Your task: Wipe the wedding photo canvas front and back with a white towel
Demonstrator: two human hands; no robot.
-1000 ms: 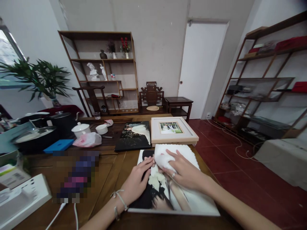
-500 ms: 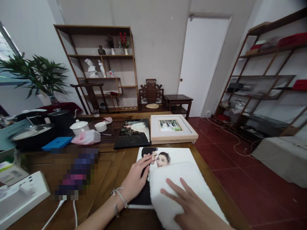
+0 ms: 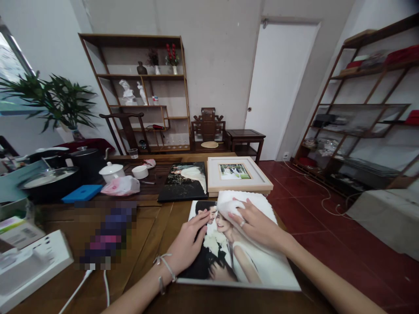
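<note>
A photo panel (image 3: 225, 266) with a wedding couple printed on it lies flat on the wooden table in front of me. My left hand (image 3: 190, 239) rests on its left part, fingers stretched out over the dark-haired head. At the panel's upper right, my right hand (image 3: 253, 221) presses a bunched white towel (image 3: 260, 199) against the surface, its fingers curled into the cloth. The towel and hand cover part of the printed faces and the top right corner. Just beyond lie a dark photo panel (image 3: 183, 185) and a light wooden picture frame (image 3: 212, 188).
To the left are a white power strip (image 3: 55, 257), a blurred-out object with white cables, a blue box (image 3: 81, 193), a plastic bag (image 3: 121, 186), a lidded white bowl (image 3: 111, 172) and a black pot (image 3: 52, 185). The table's right edge drops to a red tiled floor (image 3: 314, 244).
My right hand has moved the towel forward and up the panel, bunching it, so the lower part of the print now shows. My left hand has stayed on the panel.
</note>
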